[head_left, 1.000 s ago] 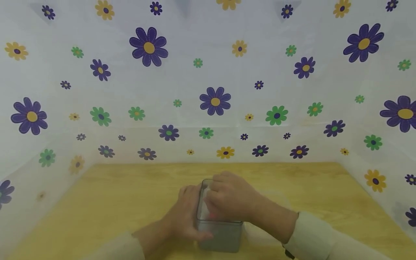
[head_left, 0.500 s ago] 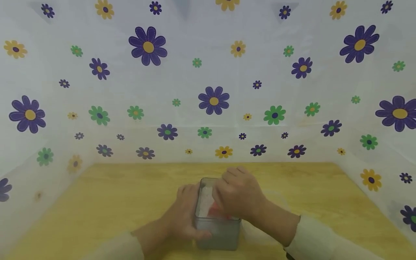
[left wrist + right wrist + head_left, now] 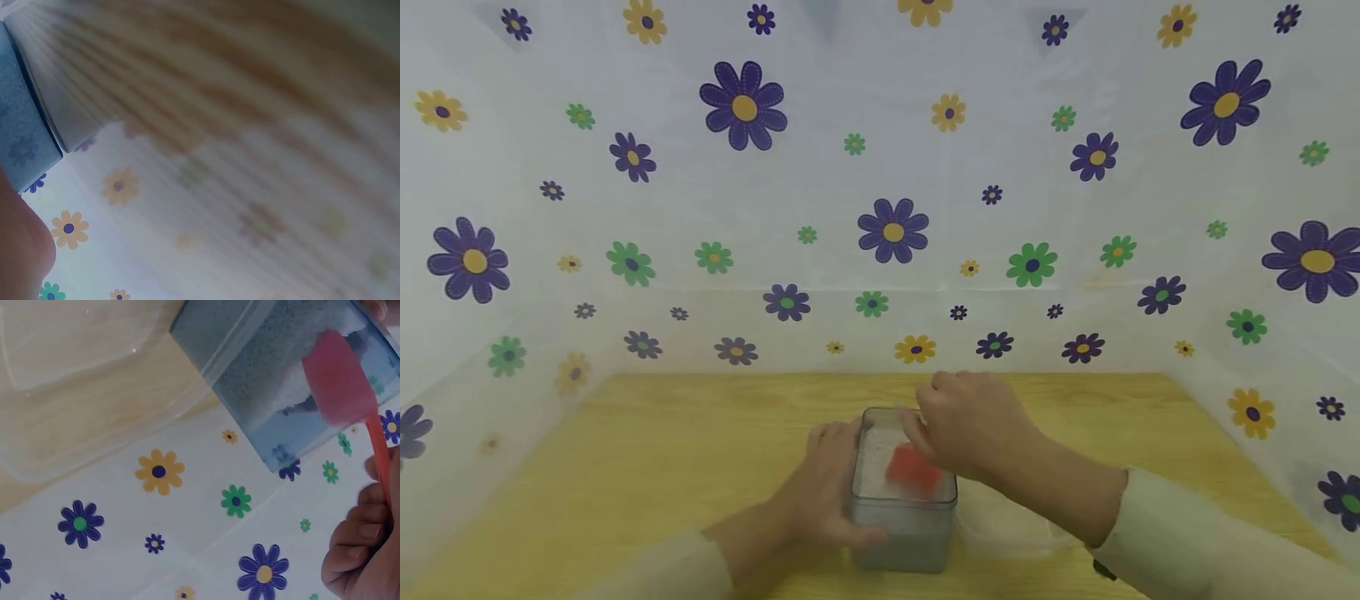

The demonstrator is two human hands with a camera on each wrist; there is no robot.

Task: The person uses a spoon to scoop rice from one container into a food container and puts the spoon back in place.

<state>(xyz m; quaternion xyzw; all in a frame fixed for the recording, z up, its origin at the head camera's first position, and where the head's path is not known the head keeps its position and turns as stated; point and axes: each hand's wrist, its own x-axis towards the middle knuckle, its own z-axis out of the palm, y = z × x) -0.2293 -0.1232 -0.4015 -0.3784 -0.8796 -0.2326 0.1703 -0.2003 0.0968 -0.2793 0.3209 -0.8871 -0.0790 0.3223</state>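
Note:
A clear, bluish rectangular canister (image 3: 901, 537) stands on the table with white grainy contents (image 3: 878, 454) inside. My left hand (image 3: 820, 492) holds its left side, thumb across the front wall. Above the canister's right rim, my right hand (image 3: 973, 425) grips the handle of a red scoop (image 3: 913, 469). In the right wrist view the curled fingers wrap the thin handle, and the flat red head (image 3: 340, 378) shows through the canister's wall, inside near the opening. The left wrist view catches only part of the canister (image 3: 25, 125) and some of the hand.
A clear plastic tub (image 3: 1011, 533) sits on the table right of the canister, partly under my right forearm. The wood-look table (image 3: 700, 442) is enclosed by a white flowered sheet (image 3: 820, 183) at the back and sides.
My right hand has risen and moved right, from down in the canister to above its rim. The red scoop's head has come into sight. The left hand keeps its hold.

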